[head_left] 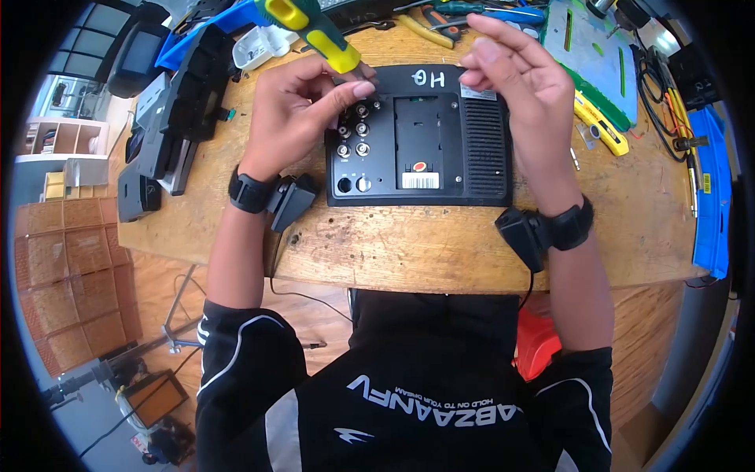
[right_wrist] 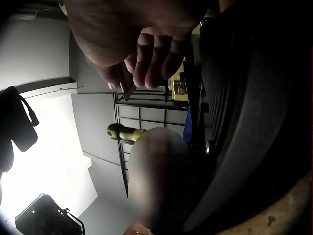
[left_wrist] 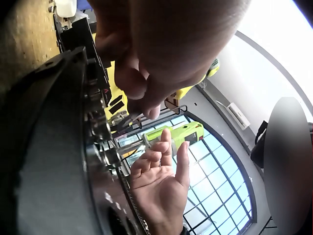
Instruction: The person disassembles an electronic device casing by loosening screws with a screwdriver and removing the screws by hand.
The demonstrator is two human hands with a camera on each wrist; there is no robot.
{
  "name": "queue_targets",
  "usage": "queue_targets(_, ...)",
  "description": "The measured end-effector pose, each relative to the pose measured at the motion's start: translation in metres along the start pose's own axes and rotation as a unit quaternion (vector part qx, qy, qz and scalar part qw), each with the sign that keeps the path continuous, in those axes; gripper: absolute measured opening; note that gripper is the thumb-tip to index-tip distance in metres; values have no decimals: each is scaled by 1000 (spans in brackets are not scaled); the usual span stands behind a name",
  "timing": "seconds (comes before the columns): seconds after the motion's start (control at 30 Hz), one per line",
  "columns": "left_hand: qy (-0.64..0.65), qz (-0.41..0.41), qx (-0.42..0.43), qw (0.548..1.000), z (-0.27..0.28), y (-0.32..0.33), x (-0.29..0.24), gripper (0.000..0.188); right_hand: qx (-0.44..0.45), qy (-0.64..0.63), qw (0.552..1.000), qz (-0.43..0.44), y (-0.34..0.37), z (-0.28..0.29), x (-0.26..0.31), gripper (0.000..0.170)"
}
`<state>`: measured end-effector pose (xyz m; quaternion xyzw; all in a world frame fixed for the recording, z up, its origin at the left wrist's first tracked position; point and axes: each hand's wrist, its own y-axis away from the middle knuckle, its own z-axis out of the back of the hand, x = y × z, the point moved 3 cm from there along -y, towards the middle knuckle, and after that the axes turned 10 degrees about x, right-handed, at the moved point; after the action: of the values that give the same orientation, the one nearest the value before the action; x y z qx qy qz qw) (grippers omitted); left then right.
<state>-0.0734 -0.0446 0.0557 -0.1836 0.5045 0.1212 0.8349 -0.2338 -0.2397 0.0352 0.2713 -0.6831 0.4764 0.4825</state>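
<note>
1. One black rear housing (head_left: 421, 134), vented, lies back-face up on the wooden bench (head_left: 409, 244), right in front of the person; it's the landmark below.
2. BNC connectors (head_left: 362, 130): on the housing's left part, some just beside the left hand's fingertips.
3. Screwdriver (head_left: 318, 39), green/yellow handle: leans over the housing's far-left part, handle up and away. Tip hidden by fingers; can't tell if seated.
4. Left hand (head_left: 291, 114): pinches the screwdriver low, near the shaft.
5. Right hand (head_left: 539, 90): fingers loosely bent, holding nothing, over the housing's far-right corner. Contact unclear.
6. Doing it well, my read: stand the shaft square to the housing, seat the tip before turning, push down evenly, brace with the free hand. Slip risk: scratching a connector.
7. Yellow utility knife (head_left: 602, 126): right of the housing. Pliers (head_left: 425, 30): beyond its far edge.
</note>
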Motion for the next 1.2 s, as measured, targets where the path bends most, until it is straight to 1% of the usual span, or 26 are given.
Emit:
queue_targets(0.03,-38,-36,1,999,1,0,2,19,-12,22,1000,1,0,1,-1,36)
queue_targets(0.17,-52,-55,-7,997,0,-1,7,20,-19,26,999,-16,-3,6,-9,35)
queue_targets(0.23,-95,-87,-9,992,0,-1,6,19,-18,6,1000,-9,-3,7,-12,34)
queue_targets(0.33,-119,-103,-10,987,-2,-1,3,18,-18,-5,1000,-13,-3,7,-12,33)
queue_targets(0.47,-122,-96,-9,988,-1,-2,9,18,-11,10,1000,-13,-3,7,-14,33)
queue_targets(0.53,-163,-105,-10,981,0,-2,13,20,-13,-5,1000,-15,-2,7,-14,34)
queue_targets(0.63,-160,-122,-18,979,-3,-1,8,23,-8,1,1000,-16,-3,9,-16,35)
queue_targets(0.73,-168,-114,-6,979,-1,1,13,23,-4,7,1000,-10,-3,9,-15,35)
queue_targets(0.87,-167,-120,-13,978,0,1,12,24,4,9,1000,-11,-4,8,-14,35)
queue_targets(0.93,-166,-111,17,980,0,-1,16,26,-6,16,1000,-18,-3,8,-15,35)
queue_targets(0.97,-167,-112,16,980,0,-1,14,26,-5,17,1000,-17,-3,8,-15,35)
queue_targets(1.03,-105,-94,17,990,-4,-1,11,27,-10,14,1000,-23,-3,9,-15,34)
queue_targets(1.07,-105,-95,16,990,-7,-2,11,27,-9,14,1000,-23,-3,9,-15,34)
queue_targets(1.13,-32,-85,-4,996,-10,-2,13,26,-8,11,1000,-24,-3,8,-15,34)
queue_targets(1.17,-33,-85,-4,996,-8,-2,13,26,-8,11,1000,-23,-3,8,-15,34)
queue_targets(1.2,-90,-93,8,992,-5,-2,11,27,-7,14,1000,-24,-3,8,-14,34)
